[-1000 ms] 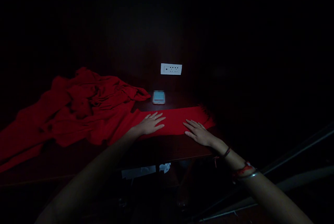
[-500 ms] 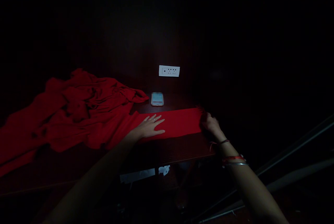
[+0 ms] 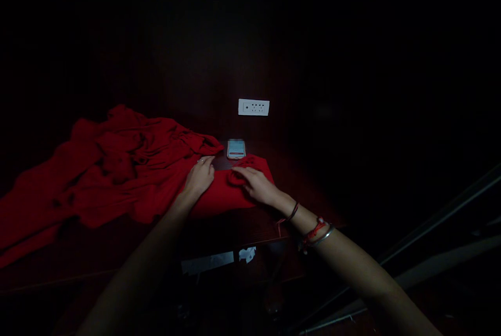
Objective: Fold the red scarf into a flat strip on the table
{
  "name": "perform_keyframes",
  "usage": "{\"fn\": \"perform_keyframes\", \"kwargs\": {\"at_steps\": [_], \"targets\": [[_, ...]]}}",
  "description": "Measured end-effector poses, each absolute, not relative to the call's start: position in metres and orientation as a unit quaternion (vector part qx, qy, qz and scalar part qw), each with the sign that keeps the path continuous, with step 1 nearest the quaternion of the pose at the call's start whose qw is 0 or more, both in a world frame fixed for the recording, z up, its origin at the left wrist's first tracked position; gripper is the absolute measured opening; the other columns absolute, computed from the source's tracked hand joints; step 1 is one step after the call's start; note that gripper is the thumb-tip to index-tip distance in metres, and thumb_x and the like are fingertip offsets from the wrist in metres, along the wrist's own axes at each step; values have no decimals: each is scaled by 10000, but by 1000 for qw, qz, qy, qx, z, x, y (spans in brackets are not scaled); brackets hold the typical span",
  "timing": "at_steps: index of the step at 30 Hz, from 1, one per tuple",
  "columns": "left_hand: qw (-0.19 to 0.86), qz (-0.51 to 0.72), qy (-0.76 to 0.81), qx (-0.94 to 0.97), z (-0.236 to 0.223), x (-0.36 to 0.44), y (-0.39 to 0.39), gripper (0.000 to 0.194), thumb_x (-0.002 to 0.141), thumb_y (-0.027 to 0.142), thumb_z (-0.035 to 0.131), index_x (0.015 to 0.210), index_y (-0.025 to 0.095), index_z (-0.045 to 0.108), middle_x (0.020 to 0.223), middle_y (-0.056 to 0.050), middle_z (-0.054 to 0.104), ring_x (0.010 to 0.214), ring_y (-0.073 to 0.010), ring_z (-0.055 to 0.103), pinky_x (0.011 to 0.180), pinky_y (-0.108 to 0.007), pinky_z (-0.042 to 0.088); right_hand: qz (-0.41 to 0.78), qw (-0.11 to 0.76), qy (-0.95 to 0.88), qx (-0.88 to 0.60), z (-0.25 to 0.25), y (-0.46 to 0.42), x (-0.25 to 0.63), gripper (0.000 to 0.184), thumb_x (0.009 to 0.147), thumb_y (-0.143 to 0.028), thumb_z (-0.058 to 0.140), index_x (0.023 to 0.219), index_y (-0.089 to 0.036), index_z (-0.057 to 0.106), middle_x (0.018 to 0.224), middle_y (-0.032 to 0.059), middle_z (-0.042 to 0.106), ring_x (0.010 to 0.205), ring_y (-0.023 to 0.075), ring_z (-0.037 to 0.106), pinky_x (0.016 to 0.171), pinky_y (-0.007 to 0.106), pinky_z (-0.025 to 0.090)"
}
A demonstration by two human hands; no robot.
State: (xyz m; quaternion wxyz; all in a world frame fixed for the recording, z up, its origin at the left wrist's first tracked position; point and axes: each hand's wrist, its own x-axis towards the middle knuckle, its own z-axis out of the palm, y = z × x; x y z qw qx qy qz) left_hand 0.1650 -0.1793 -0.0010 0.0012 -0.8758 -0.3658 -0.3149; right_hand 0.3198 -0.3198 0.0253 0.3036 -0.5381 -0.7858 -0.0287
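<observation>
Red cloth (image 3: pixel 129 169): heaped at 9 o'clock from the left hand (image 3: pixel 200 176), flat toward 4 o'clock. Left hand: open, fingers loosely bent, on cloth. Phone (image 3: pixel 236 149): 11 o'clock from the right hand (image 3: pixel 256 184). Right hand: half-curled over folded cloth; grip indeterminable.

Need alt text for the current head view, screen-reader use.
Two bare hands work on red cloth on a dark tabletop: the right hand folds its right end inward, the left hand rests on it nearby. The cloth lies bunched at left; behind it are a lit phone and a white wall socket.
</observation>
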Motion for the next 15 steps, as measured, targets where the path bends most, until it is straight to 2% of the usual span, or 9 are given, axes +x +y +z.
{"fn": "perform_keyframes", "kwargs": {"at_steps": [4, 6, 8, 12, 15], "targets": [[-23, -342, -379, -860, 2, 156, -175, 389, 815, 136, 253, 1127, 60, 472, 1103, -128, 527, 1019, -176, 476, 921, -287, 346, 34, 296, -792, -533, 11, -327, 302, 476, 747, -184, 499, 1210, -159, 393, 1103, 91, 527, 977, 166, 493, 839, 300, 389], [-37, -336, -355, -872, 1, 160, -177, 392, 849, 211, 235, 1132, 74, 467, 1106, -119, 525, 1023, -174, 473, 921, -294, 345, 19, 307, -737, -602, 10, -332, 315, 379, 786, -217, 457, 1160, -164, 441, 1046, 78, 552, 928, 153, 512, 826, 286, 390], [-44, -302, -313, -900, -3, 165, -182, 424, 860, 325, 250, 1176, 106, 429, 1156, -106, 491, 1059, -176, 448, 931, -312, 333, -10, 279, -643, -713, 11, -336, 334, 353, 795, -231, 436, 1137, -145, 462, 1047, 107, 541, 932, 172, 510, 820, 297, 389], [-21, -181, -260, -948, -12, 174, -191, 536, 794, 492, 363, 1255, 220, 338, 1299, -97, 344, 1194, -237, 297, 978, -480, 192, 13, 172, -489, -855, 12, -330, 364, 563, 729, -317, 523, 1228, -108, 368, 1129, 185, 485, 1005, 261, 481, 803, 351, 399], [-12, -135, -223, -965, -13, 175, -196, 482, 796, 474, 375, 1240, 288, 356, 1351, -63, 262, 1242, -244, 195, 982, -520, 103, 77, 196, -509, -835, 11, -321, 374, 590, 687, -217, 554, 1237, -149, 353, 1091, 104, 547, 950, 196, 531, 783, 262, 419]]}}
